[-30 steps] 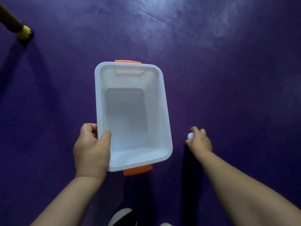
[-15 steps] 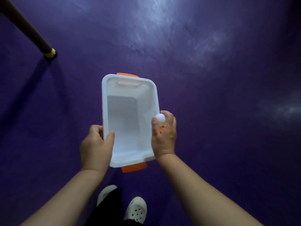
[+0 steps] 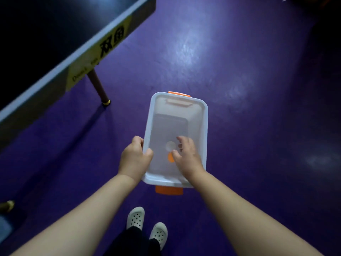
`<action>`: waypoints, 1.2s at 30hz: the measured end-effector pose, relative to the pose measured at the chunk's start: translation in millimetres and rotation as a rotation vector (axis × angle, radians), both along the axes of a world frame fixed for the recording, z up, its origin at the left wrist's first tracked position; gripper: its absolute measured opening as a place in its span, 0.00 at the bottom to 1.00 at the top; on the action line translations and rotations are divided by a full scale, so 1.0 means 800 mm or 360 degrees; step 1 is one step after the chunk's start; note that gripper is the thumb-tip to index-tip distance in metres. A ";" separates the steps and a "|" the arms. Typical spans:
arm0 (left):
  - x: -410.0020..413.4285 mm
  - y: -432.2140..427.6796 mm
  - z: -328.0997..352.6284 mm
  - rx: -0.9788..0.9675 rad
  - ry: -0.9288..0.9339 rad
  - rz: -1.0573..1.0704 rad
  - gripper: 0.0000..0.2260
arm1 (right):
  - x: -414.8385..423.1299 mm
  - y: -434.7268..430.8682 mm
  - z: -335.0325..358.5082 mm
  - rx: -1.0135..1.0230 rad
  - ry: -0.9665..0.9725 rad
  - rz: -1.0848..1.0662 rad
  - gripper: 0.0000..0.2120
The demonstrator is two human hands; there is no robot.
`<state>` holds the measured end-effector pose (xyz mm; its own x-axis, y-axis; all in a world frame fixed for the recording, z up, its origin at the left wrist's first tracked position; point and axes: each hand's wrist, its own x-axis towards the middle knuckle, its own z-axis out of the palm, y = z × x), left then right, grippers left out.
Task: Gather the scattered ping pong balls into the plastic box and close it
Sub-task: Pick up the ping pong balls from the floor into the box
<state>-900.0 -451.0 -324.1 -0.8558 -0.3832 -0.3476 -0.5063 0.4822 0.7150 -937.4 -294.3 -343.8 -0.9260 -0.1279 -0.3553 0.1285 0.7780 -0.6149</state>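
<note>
**White box, orange trim, purple floor**

Translucent white plastic box [image 3: 204, 115], an orange plastic latch [image 3: 168, 190] at each end. In it, a round white ping pong ball [image 3: 170, 145] and a small orange ball [image 3: 170, 157]. Glossy purple floor [image 3: 249, 154]. Far left, a dark table [image 3: 36, 34] edged white, its yellow label [image 3: 112, 39] printed with black characters. Near, white hole-dotted rubber clogs [image 3: 135, 217].

**Left hand gripping, right hand loose**

My left hand [image 3: 135, 157] sits at the centre of the frame, thumb hooked over the rim of the plastic box [image 3: 205, 115], fingers curled against its outer side. My right hand [image 3: 188, 159] is just to its right, palm down, fingers loosely spread and blurred, holding nothing. Both bare forearms run in from the lower corners.
</note>
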 end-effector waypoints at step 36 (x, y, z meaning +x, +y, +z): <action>0.654 0.020 0.208 -0.0106 0.0117 0.1361 0.06 | 0.483 -0.061 0.274 0.0316 0.0403 0.1259 0.31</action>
